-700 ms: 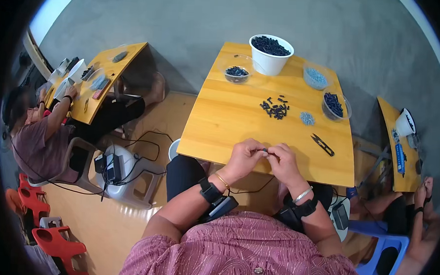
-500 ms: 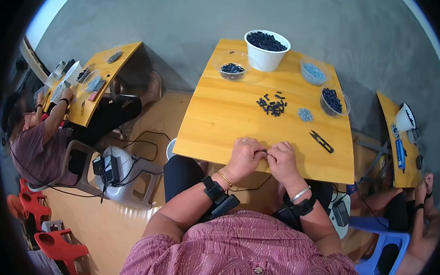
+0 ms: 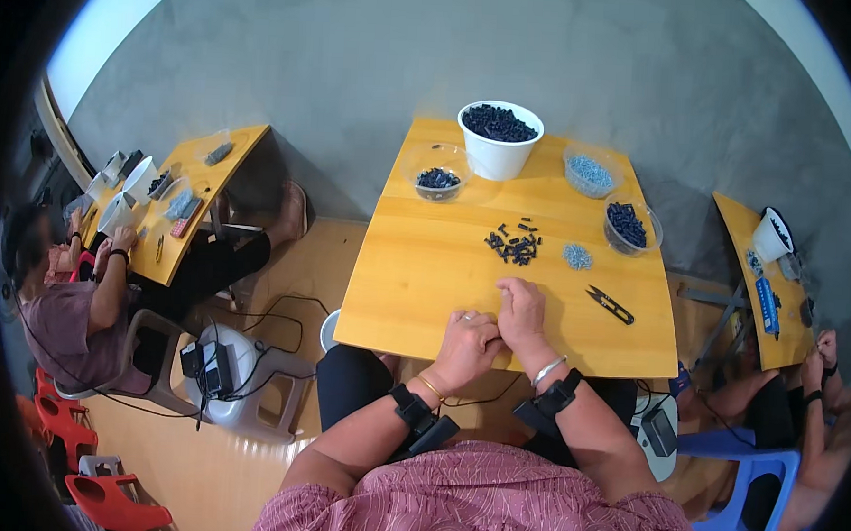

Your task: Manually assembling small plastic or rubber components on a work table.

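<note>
At the table edge [image 3: 394, 338], left hand [image 3: 468, 343] touches right hand [image 3: 522, 313], each grip curled, closure and hold unclear.

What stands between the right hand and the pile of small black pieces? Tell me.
Nothing visible: only tabletop lies between the right hand and the small black pieces. The black snips lie off to the right.

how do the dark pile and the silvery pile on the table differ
The dark pile has chunky pieces; the silvery pile has much finer bits. The dark pile spreads loosely, while the silvery pile sits compact in a roundish patch. Both lie directly on the wooden table.
</note>
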Demonstrator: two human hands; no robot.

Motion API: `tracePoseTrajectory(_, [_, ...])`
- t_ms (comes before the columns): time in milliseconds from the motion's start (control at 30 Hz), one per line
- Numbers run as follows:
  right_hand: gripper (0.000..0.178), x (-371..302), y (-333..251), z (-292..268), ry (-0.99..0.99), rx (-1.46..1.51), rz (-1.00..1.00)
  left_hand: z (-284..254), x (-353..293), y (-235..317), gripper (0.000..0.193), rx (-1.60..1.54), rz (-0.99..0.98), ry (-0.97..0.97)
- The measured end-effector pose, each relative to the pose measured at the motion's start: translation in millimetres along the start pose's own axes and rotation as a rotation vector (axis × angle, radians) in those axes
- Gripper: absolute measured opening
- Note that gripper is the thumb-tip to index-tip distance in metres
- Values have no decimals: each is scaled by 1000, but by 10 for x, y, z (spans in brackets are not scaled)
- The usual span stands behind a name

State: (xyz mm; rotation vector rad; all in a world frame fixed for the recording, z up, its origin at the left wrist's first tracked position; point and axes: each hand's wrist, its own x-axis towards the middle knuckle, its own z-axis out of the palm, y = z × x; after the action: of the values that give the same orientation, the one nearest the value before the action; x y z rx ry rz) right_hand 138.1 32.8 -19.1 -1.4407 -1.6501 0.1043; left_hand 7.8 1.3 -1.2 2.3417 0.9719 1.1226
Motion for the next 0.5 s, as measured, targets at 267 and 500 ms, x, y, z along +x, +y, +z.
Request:
tracePoseTrajectory(267, [17,20,-36,-21,9,-20,-66,43,5,-26,5,-11,-18,14])
tracePoseTrajectory(500, [20,12,9,30,-22,-59,-59,89,24,-51,6,-35,-25,60])
